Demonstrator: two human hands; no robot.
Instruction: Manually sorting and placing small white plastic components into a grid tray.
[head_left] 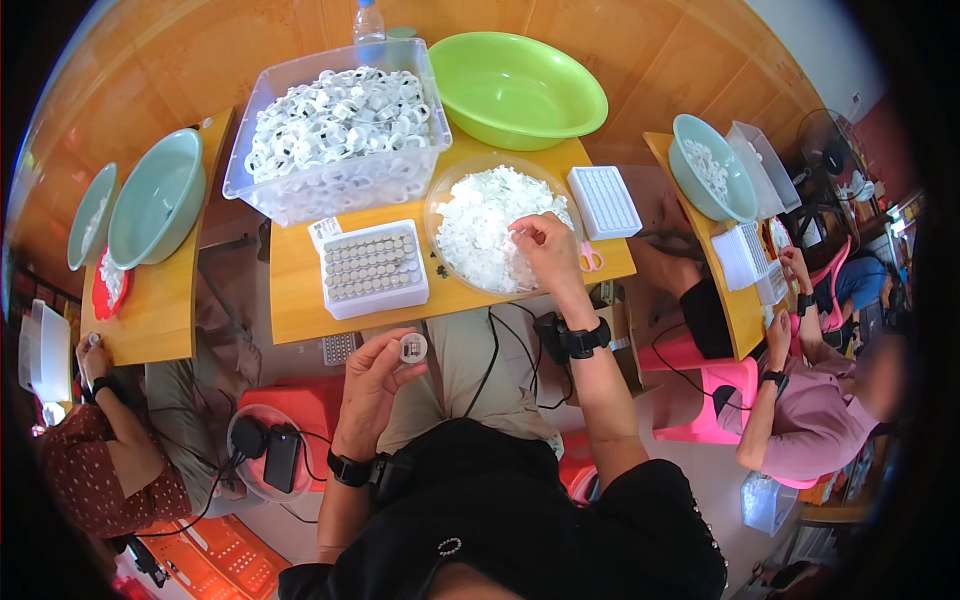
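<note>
My left hand [372, 378] is raised in front of the table's near edge, thumb and fingers closed on a small round white cap-like part [413, 348] with a dark and metallic middle. Over a round clear tray [440, 245] heaped with small white plastic pieces [485, 220], my right hand [550, 250] has its thumb and fingertips pinched together. Whatever is between those fingertips is too small to make out. Left of the tray stands a white block-shaped rack [375, 300] with rows of round silvery parts on top.
A clear bin [340, 185] full of white ring-shaped parts and a green basin [520, 90] stand at the back. A white gridded rack [605, 203] and pink scissors [592, 258] lie to the right. Co-workers sit at tables on both sides; black cables [500, 350] hang below the table edge.
</note>
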